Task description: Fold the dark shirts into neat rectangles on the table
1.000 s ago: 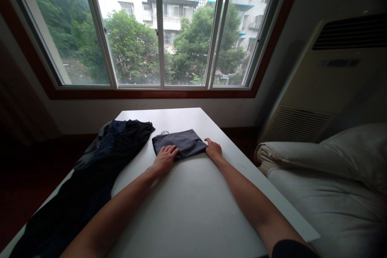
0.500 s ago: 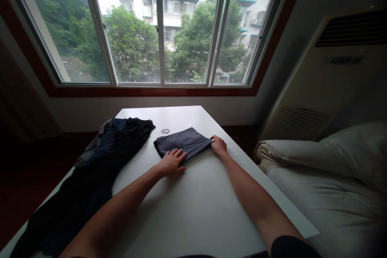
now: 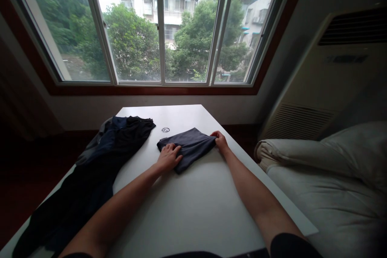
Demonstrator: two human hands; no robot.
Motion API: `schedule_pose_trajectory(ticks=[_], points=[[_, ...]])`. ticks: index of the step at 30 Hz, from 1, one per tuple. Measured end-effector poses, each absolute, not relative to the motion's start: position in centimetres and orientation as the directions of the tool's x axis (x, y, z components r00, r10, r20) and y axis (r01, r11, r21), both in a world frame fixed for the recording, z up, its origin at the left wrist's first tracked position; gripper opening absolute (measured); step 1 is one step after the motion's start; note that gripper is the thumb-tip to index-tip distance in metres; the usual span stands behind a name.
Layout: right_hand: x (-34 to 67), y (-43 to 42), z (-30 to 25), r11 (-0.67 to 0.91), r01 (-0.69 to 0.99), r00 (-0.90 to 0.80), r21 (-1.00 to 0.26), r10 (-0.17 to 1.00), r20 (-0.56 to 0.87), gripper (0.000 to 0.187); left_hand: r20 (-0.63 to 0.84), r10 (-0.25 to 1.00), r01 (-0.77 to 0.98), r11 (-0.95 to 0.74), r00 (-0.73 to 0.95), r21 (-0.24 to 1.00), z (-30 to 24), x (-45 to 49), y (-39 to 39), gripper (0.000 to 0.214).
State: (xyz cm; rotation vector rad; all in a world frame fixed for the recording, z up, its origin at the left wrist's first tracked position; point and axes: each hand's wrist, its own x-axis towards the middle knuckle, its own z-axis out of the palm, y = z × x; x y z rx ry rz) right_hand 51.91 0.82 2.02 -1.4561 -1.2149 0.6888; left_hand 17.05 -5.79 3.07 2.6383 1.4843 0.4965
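A dark grey garment (image 3: pixel 193 147), folded into a small flat bundle, lies on the white table (image 3: pixel 193 209). I cannot tell its exact kind. My left hand (image 3: pixel 169 157) rests flat on its left side with the fingers apart. At the right corner, my right hand (image 3: pixel 220 142) pinches the edge of the cloth between thumb and fingers and pulls it into faint creases. The near corner of the bundle points toward me, left of the middle.
A long heap of dark clothes (image 3: pixel 90 177) covers the table's left side. Behind the bundle is a small round black mark (image 3: pixel 165 130). A pale sofa (image 3: pixel 329 169) stands to the right, a floor air conditioner (image 3: pixel 326 76) behind it, and a window (image 3: pixel 163 28) beyond the table.
My left hand has moved left and slightly up across the cloth. The garment has shifted a little right, with its near corner now showing. My right hand keeps its pinch.
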Motion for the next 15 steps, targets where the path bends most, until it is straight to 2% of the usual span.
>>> schedule_pose_trajectory(ticks=[6, 10, 12, 15], points=[[52.8, -0.4, 2.7, 0.141, 0.090, 0.121, -0.986, 0.981, 0.152, 0.022, 0.068, 0.869, 0.833, -0.490, 0.490, 0.258, 2.7, 15.9, -4.0, 0.067], [54.0, -0.5, 2.9, 0.164, -0.073, 0.120, -0.984, 0.981, 0.155, 0.020, -0.061, 0.855, 0.838, -0.488, 0.515, 0.243, 3.1, 15.1, -2.8, 0.071], [54.2, 0.0, 2.7, 0.186, -0.052, 0.204, -0.981, 0.964, 0.172, 0.015, -0.109, 0.834, 0.828, -0.505, 0.541, 0.245, 3.4, 14.9, -2.7, 0.073], [53.7, 0.6, 2.5, 0.212, 0.207, 0.355, -0.955, 0.893, 0.275, 0.010, -0.164, 0.787, 0.799, -0.554, 0.594, 0.234, 3.9, 14.8, -3.1, 0.071]])
